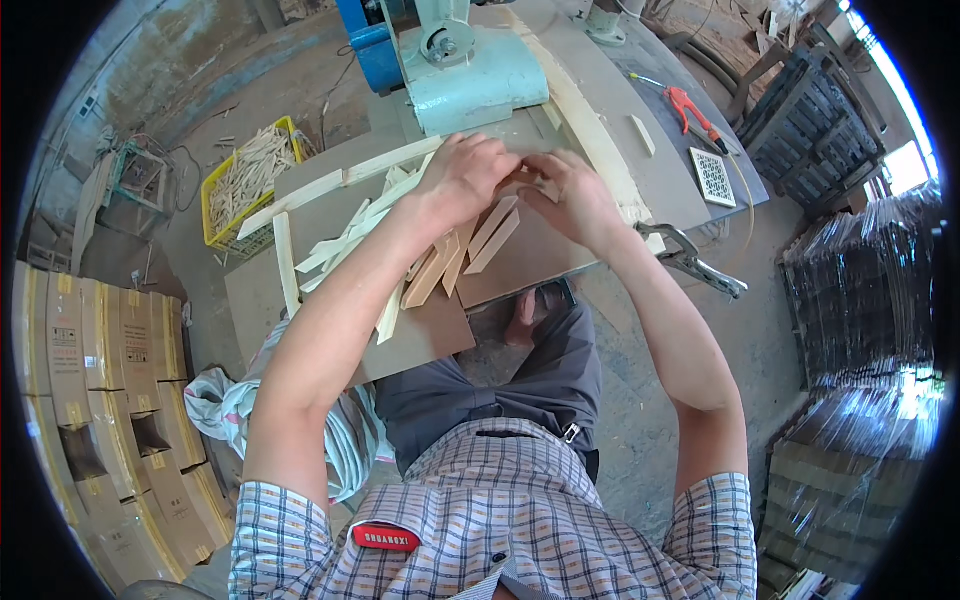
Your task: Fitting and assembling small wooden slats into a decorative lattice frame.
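My left hand (pixel 468 178) is closed at the front of a pale green machine (pixel 480 82), its fingertips meeting those of my right hand (pixel 575 195). What the left fingers grip is hidden behind them. A short piece of pale wood (pixel 547 187) shows between the curled fingers and thumb of my right hand. Under and beside my left forearm lies a loose heap of pale wooden strips (pixel 345 238), several with slanted ends. Nearer to me, darker wooden strips (pixel 432 272) lie by the board's edge, and two strips (pixel 492 240) rest just below my hands.
Long wooden battens (pixel 590 130) border the work surface. A metal clamp (pixel 690 262) juts out at the right edge. Beyond it lie a red air gun (pixel 690 110) and a patterned white plate (pixel 712 177). A yellow crate (pixel 215 200) of wood pieces stands left, above stacked cartons (pixel 120 340).
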`<state>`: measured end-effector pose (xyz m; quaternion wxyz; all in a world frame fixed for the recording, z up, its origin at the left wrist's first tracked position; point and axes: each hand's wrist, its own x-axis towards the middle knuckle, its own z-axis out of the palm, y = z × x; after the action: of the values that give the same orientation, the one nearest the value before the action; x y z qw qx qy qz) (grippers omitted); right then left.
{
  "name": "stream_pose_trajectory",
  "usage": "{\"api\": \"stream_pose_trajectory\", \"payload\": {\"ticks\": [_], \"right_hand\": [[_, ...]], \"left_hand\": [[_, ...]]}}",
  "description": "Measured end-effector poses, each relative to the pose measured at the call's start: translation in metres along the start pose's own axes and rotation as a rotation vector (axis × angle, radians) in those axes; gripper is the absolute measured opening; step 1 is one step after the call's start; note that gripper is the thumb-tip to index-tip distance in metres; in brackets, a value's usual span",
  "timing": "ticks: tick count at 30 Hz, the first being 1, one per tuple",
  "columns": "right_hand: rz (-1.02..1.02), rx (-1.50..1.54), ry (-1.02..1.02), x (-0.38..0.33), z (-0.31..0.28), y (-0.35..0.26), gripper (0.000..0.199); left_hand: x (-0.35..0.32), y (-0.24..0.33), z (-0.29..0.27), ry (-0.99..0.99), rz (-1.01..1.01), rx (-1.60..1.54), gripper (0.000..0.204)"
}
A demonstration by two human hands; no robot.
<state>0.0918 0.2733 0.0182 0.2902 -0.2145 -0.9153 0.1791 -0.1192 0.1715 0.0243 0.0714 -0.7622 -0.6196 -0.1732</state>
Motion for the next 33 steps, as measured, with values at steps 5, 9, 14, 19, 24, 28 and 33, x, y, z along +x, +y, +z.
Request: {"api": "stream_pose_trajectory", "payload": {"ticks": [5, 9, 14, 19, 24, 28, 33], "right_hand": [[0.011, -0.230, 0.055, -0.031, -0.013, -0.003, 0.021], [0.116, -0.715, -0.003, -0.049, -0.021, 0.007, 0.010], [0.089, -0.709, 0.065, -0.024, -0.008, 0.028, 0.015], [0.163, -0.737, 0.003, 0.043, 0.016, 0.044, 0.014], [0.085, -0.272, 0.133, 0.028, 0.011, 0.038, 0.016], [-0.254, -0.004, -0.047, -0.013, 0.002, 0.024, 0.020], [-0.196, -0.148, -0.267, -0.031, -0.017, 0.012, 0.026]], "left_hand": [[-0.001, 0.028, -0.007, 0.079, -0.023, -0.031, 0.022], [-0.019, 0.047, -0.018, -0.286, -0.267, 0.025, 0.037], [-0.018, 0.052, -0.012, -0.349, -0.203, 0.052, 0.044], [-0.013, 0.052, 0.003, -0.098, -0.160, -0.193, 0.041], [-0.036, 0.049, -0.004, 0.064, -0.124, -0.127, 0.040], [-0.053, 0.052, -0.013, -0.098, -0.095, -0.021, 0.034], [-0.057, 0.056, -0.013, -0.038, -0.073, -0.087, 0.024]]}}
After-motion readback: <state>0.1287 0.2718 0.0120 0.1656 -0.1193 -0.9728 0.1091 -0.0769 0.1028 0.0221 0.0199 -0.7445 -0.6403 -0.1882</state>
